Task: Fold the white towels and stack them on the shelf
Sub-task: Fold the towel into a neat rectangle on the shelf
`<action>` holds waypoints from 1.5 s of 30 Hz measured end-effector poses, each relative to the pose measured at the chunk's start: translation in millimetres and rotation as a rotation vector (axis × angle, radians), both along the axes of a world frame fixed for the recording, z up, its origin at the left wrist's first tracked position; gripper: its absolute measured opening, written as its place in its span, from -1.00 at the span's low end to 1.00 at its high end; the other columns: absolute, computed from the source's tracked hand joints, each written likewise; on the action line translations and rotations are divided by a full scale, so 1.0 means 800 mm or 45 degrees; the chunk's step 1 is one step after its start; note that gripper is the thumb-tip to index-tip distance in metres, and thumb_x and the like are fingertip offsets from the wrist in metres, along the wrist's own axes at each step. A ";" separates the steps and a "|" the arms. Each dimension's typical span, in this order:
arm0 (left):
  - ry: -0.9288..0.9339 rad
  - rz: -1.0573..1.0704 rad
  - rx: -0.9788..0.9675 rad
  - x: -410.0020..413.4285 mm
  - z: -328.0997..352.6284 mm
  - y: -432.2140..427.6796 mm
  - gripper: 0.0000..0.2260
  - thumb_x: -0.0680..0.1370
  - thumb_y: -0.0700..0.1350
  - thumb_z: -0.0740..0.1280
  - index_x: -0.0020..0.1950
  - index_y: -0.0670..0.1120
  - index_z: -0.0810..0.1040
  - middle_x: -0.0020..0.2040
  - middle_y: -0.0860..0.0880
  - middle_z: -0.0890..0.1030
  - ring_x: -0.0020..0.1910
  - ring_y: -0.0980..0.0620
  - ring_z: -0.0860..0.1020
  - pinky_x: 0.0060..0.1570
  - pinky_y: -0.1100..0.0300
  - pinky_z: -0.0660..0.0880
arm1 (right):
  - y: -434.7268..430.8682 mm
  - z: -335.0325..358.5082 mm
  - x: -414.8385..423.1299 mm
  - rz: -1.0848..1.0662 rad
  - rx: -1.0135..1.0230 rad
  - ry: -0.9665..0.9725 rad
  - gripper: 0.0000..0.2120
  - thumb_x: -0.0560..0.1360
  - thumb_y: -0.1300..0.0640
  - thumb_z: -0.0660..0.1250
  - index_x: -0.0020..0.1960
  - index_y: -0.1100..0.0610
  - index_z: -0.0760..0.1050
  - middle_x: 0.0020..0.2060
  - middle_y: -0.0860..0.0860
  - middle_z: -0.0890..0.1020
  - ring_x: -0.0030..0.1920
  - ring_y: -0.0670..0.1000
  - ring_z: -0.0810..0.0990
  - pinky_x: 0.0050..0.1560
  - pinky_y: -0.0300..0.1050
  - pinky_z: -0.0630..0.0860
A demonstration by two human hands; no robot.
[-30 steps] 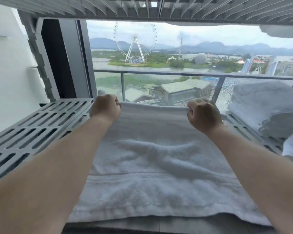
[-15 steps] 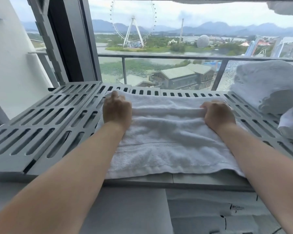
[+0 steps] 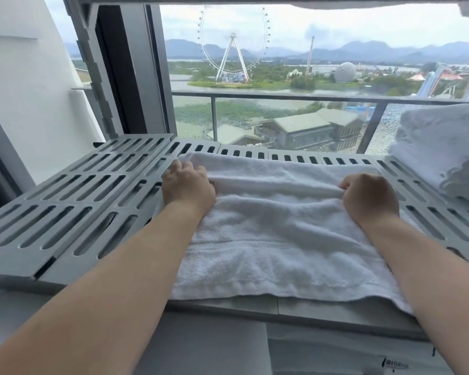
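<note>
The white terry towel (image 3: 276,234) lies crosswise on the grey slatted shelf (image 3: 73,201); the left hand (image 3: 187,186) and the right hand (image 3: 370,198) each pinch, it seems, one end of its fold.

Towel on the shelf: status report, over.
Left grip and right grip pinch a fold in towel. Towel lies on shelf. Folded stack at right, apart.

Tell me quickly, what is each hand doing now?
Left hand: closed, gripping the towel at its left edge.
Right hand: closed, pinching the towel's fold.
</note>
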State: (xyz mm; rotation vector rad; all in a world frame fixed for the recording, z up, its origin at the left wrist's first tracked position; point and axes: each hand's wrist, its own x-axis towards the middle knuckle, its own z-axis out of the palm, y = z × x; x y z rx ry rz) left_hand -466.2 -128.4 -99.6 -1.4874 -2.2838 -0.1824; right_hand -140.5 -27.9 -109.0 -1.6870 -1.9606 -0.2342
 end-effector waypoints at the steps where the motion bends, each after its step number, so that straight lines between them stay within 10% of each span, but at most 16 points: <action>1: 0.012 -0.023 0.026 -0.001 0.000 -0.001 -0.66 0.59 -0.03 0.09 0.16 -0.13 0.56 0.21 -0.22 0.55 0.19 -0.22 0.43 0.16 -0.09 0.41 | -0.001 0.000 -0.002 -0.005 -0.016 0.000 -0.66 0.47 0.35 0.20 0.05 0.13 0.69 -0.05 0.29 0.66 -0.02 0.29 0.60 -0.01 0.06 0.55; 8: -0.246 -0.132 -0.118 -0.002 0.005 -0.004 -0.53 0.51 -0.08 0.06 0.38 -0.10 0.48 0.46 -0.19 0.41 0.47 -0.20 0.29 0.43 -0.15 0.20 | -0.025 0.027 -0.059 0.269 0.192 -0.040 -0.77 0.52 0.26 0.23 -0.07 0.18 0.68 -0.11 0.17 0.69 -0.05 0.23 0.59 0.07 0.05 0.49; 12: -0.508 -0.270 0.091 -0.026 0.020 -0.006 -0.69 0.48 -0.19 0.05 0.06 -0.02 0.54 -0.04 -0.10 0.64 -0.10 -0.08 0.54 -0.12 0.03 0.47 | -0.026 0.061 -0.170 0.540 -0.011 0.044 -0.73 0.55 0.20 0.20 0.07 0.12 0.67 -0.02 0.14 0.72 -0.03 0.19 0.66 0.04 0.03 0.59; 16: -0.803 -0.374 0.264 -0.083 0.036 -0.006 -0.69 0.44 -0.20 0.14 -0.10 0.04 0.66 -0.14 0.05 0.68 -0.12 0.03 0.62 -0.07 0.07 0.59 | -0.031 0.074 -0.298 0.727 -0.263 0.153 -0.77 0.56 0.12 0.21 -0.13 0.10 0.62 -0.15 0.04 0.69 -0.10 0.11 0.62 -0.15 -0.10 0.50; 20: -1.161 -0.361 0.503 -0.129 0.045 -0.002 -0.67 0.43 -0.26 0.12 -0.17 0.02 0.65 -0.17 0.06 0.70 -0.25 0.10 0.69 -0.21 0.17 0.55 | -0.019 0.065 -0.381 0.600 -0.330 0.269 -0.62 0.58 0.04 0.24 -0.40 0.13 0.39 -0.43 0.01 0.46 -0.34 0.07 0.46 -0.43 -0.18 0.20; 25: -1.035 -0.298 0.445 -0.168 0.043 0.018 -0.70 0.47 -0.23 0.18 0.01 0.03 0.65 -0.04 0.05 0.68 0.00 0.01 0.60 0.02 0.07 0.55 | -0.004 0.064 -0.419 0.282 -0.431 0.308 -0.49 0.52 -0.28 0.30 -0.32 0.13 0.38 -0.35 0.00 0.46 -0.28 0.04 0.51 -0.39 -0.16 0.30; 30: -1.023 -0.365 0.366 -0.179 0.037 0.052 -0.70 0.51 -0.26 0.18 0.10 -0.02 0.61 0.02 0.04 0.66 0.01 0.01 0.59 -0.10 0.16 0.47 | -0.001 0.052 -0.435 0.308 -0.406 0.224 -0.86 0.52 0.03 0.35 -0.06 0.11 0.49 -0.06 0.05 0.65 -0.11 0.09 0.57 -0.27 -0.13 0.41; 38: -1.369 -0.699 0.153 -0.169 0.037 0.089 -0.73 0.59 -0.15 0.33 0.30 -0.05 0.56 0.14 -0.07 0.63 0.14 -0.08 0.61 0.20 -0.05 0.56 | 0.013 0.041 -0.400 0.573 -0.358 0.707 -0.82 0.50 0.12 0.34 0.05 0.14 0.62 -0.18 0.05 0.66 -0.25 0.05 0.57 -0.32 -0.16 0.40; 45: -1.715 -0.833 -0.012 -0.166 0.039 0.091 -0.57 0.27 -0.32 0.23 0.12 -0.26 0.60 -0.06 -0.27 0.62 -0.08 -0.15 0.56 -0.05 -0.13 0.50 | 0.014 0.046 -0.376 0.689 -0.466 1.010 -0.86 0.40 0.17 0.41 -0.05 0.11 0.66 -0.34 -0.10 0.58 -0.30 -0.06 0.54 -0.24 -0.15 0.47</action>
